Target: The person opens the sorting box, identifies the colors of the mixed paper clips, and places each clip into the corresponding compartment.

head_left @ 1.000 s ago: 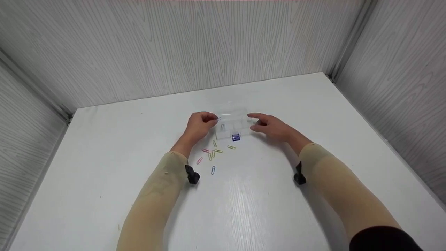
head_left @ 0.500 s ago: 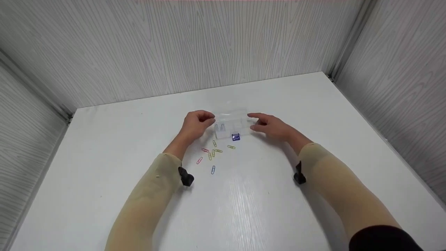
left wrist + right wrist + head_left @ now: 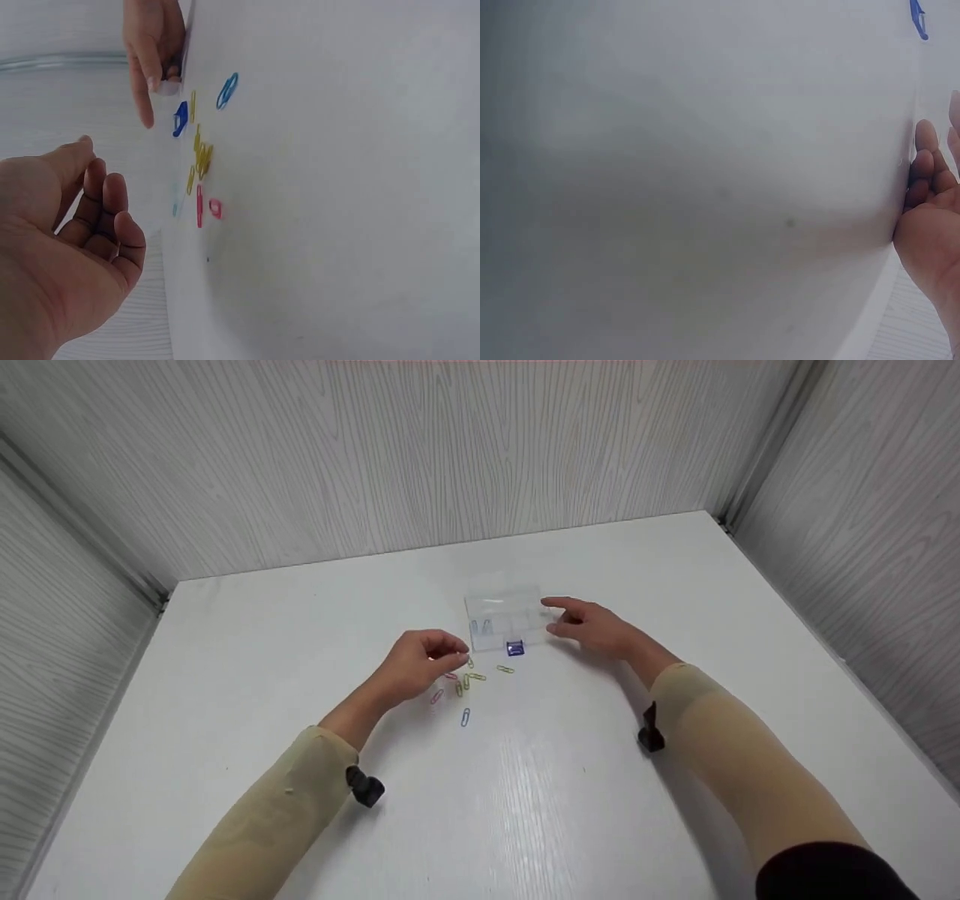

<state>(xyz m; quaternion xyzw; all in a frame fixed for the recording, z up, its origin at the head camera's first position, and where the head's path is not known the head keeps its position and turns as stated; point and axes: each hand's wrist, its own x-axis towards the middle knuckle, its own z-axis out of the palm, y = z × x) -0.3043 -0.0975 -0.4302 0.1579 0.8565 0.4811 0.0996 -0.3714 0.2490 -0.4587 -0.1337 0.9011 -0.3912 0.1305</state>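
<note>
A clear plastic compartment box (image 3: 489, 642) lies with its lid folded back, a dark blue latch (image 3: 515, 648) at its front edge. Two bluish paper clips (image 3: 487, 625) sit in its left compartment. My left hand (image 3: 412, 669) hovers by the box's front left corner, over loose clips; nothing shows between its loosely bent fingers in the left wrist view. At the box's right edge, my right hand (image 3: 598, 633) touches with thumb and index finger spread. Several yellow paper clips (image 3: 505, 669), pink paper clips (image 3: 437, 697) and a blue paper clip (image 3: 466, 717) lie in front.
Everything rests on a white tabletop (image 3: 510, 810). Pale wood-grain panels stand behind it (image 3: 450, 457) and along both sides. Each forearm carries a small black wrist camera (image 3: 365, 786).
My left hand let a paper clip go in the left compartment beside another one, then drew back toward the loose clips. My right hand has stayed at the box.
</note>
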